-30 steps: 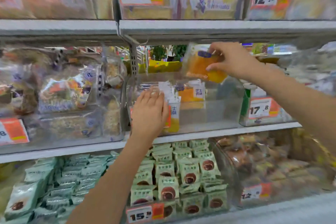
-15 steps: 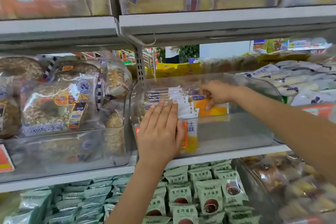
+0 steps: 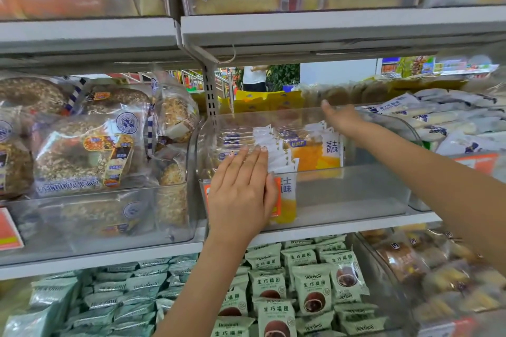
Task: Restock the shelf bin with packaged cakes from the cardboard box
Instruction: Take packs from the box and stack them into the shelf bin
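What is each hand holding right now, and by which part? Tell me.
Nothing is held. The left hand lies flat against the clear bin front; the right hand is open above the packaged cakes.

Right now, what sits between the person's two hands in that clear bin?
In the head view, a row of packaged cakes stands in the clear bin between the left hand, pressed flat against the bin's front, and the open right hand farther back.

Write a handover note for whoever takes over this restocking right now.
Left hand: open, flat against the front of the clear bin, steadying the row of cakes.
Right hand: open and empty, above the bin's back edge.
Cakes stand upright in the left part of the bin; the right part is bare.
Cardboard box: not in view.
Done: several cakes are in.
Left: fetch more and fill the right part.
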{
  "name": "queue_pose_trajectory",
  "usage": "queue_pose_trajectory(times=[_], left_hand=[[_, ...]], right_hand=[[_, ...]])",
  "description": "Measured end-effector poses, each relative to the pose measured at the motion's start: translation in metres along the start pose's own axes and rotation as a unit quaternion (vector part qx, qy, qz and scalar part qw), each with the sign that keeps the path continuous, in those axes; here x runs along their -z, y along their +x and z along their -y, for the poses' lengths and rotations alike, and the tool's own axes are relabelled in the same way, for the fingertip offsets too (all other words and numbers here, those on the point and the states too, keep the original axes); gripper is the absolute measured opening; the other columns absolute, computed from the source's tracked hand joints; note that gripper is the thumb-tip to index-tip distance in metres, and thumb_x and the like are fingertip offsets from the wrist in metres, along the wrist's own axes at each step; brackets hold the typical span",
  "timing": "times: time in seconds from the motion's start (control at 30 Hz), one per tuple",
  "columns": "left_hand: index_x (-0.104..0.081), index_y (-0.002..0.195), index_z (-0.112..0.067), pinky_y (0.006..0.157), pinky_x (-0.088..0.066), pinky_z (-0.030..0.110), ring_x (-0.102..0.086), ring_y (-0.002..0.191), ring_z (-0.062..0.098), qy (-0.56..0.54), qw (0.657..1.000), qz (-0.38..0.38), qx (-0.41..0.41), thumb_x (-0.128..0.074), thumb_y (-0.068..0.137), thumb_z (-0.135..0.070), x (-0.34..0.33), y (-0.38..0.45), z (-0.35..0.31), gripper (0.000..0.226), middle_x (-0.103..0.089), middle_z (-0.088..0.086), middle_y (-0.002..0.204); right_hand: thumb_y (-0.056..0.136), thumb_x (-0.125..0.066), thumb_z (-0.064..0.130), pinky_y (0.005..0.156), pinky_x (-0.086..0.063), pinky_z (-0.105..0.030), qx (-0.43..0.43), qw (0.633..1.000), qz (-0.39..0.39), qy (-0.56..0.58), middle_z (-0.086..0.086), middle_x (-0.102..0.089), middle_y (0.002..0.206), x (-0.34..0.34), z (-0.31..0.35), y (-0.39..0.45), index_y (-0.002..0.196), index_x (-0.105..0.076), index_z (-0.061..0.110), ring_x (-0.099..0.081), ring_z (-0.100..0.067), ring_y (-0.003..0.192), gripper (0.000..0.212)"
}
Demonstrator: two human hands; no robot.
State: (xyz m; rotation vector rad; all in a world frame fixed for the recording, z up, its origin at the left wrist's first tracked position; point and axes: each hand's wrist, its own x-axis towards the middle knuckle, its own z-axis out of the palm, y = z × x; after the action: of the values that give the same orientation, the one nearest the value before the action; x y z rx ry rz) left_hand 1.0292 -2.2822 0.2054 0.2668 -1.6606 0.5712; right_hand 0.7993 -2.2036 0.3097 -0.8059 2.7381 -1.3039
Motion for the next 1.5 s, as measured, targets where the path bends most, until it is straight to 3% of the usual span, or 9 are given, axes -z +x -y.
queue_pose_trajectory(times=[0.1,0.23,0.4,0.73,0.9,1.03,1.17,1.37,1.5], left_hand=[[-0.071,0.108,-0.006,0.098,-0.042,0.035,-0.066,0.106,0.022,0.002,1.000,0.005,0.002,-0.033,0.098,-0.026,0.000,0.001,0.000,0.044,-0.071,0.007,0.108],[-0.071,0.109,-0.005,0.100,-0.041,0.034,-0.065,0.107,0.023,-0.004,1.000,0.006,0.002,-0.033,0.098,-0.026,0.000,0.000,0.000,0.044,-0.071,0.008,0.109],[-0.069,0.112,-0.004,0.102,-0.037,0.035,-0.065,0.109,0.024,0.004,0.999,0.045,0.006,-0.030,0.099,-0.027,0.004,0.002,0.000,0.047,-0.070,0.009,0.111],[-0.040,0.141,0.001,0.118,-0.013,0.043,-0.027,0.141,0.025,-0.094,0.984,0.128,0.084,-0.038,0.095,-0.030,0.038,-0.016,-0.019,0.056,-0.038,0.015,0.148],[-0.038,0.140,-0.001,0.117,-0.018,0.043,-0.030,0.139,0.027,-0.206,0.957,0.199,0.041,-0.041,0.091,-0.018,0.102,-0.128,-0.075,0.052,-0.041,0.015,0.146],[-0.053,0.127,-0.005,0.104,-0.037,0.039,-0.047,0.119,0.025,-0.257,0.885,0.385,0.050,-0.040,0.085,-0.019,0.144,-0.233,-0.106,0.046,-0.060,0.013,0.124],[-0.042,0.141,-0.017,0.109,-0.032,0.031,-0.041,0.130,0.019,-0.236,0.739,0.617,0.128,-0.041,0.094,-0.022,0.188,-0.319,-0.119,0.047,-0.047,0.001,0.140],[-0.036,0.141,-0.022,0.099,-0.043,0.043,-0.046,0.123,0.026,-0.209,0.497,0.805,0.246,-0.048,0.093,-0.025,0.234,-0.417,-0.120,0.049,-0.044,0.004,0.139],[-0.039,0.138,-0.021,0.102,-0.039,0.043,-0.047,0.120,0.030,-0.189,0.470,0.833,0.223,-0.043,0.095,-0.028,0.239,-0.434,-0.121,0.044,-0.047,0.007,0.136]], right_hand=[[0.098,-0.017,0.054,0.110,-0.032,-0.042,-0.062,0.988,0.105,0.092,-0.015,-0.038,0.148,-0.005,-0.005,0.004,0.147,-0.026,0.009,-0.042,-0.029,0.131,0.067],[0.101,-0.021,0.047,0.071,-0.046,-0.030,-0.066,0.977,0.161,0.120,-0.008,-0.058,0.082,-0.009,-0.006,0.001,0.126,-0.041,0.012,-0.055,-0.017,0.071,0.047],[0.100,-0.018,0.049,0.110,-0.027,-0.041,0.000,0.998,0.056,0.006,-0.019,-0.037,0.147,-0.003,-0.002,-0.006,0.146,-0.026,0.003,-0.034,-0.033,0.135,0.066],[0.096,-0.043,0.024,0.084,-0.034,-0.037,0.352,0.883,-0.310,-0.005,-0.011,-0.057,0.105,0.006,-0.061,-0.176,0.107,-0.054,0.008,-0.049,-0.029,0.101,0.022],[0.090,-0.043,0.022,0.085,-0.032,-0.038,0.369,0.903,-0.214,-0.058,-0.007,-0.060,0.101,-0.066,-0.151,-0.281,0.100,-0.052,0.015,-0.050,-0.026,0.095,0.014],[0.088,-0.043,0.026,0.083,-0.031,-0.032,0.298,0.942,-0.031,-0.152,-0.001,-0.059,0.098,-0.131,-0.225,-0.346,0.101,-0.052,0.020,-0.053,-0.022,0.095,0.017],[0.095,-0.045,0.026,0.100,-0.034,-0.037,0.180,0.941,0.205,-0.200,0.002,-0.052,0.121,-0.175,-0.283,-0.394,0.118,-0.049,0.023,-0.044,-0.019,0.118,0.023],[0.093,-0.050,0.028,0.104,-0.037,-0.042,0.070,0.817,0.498,-0.281,-0.008,-0.042,0.142,-0.230,-0.335,-0.436,0.139,-0.035,0.021,-0.041,-0.029,0.127,0.049],[0.099,-0.036,0.026,0.104,-0.036,-0.040,0.051,0.753,0.567,-0.331,-0.013,-0.036,0.145,-0.252,-0.349,-0.452,0.145,-0.023,0.024,-0.042,-0.032,0.127,0.048]])
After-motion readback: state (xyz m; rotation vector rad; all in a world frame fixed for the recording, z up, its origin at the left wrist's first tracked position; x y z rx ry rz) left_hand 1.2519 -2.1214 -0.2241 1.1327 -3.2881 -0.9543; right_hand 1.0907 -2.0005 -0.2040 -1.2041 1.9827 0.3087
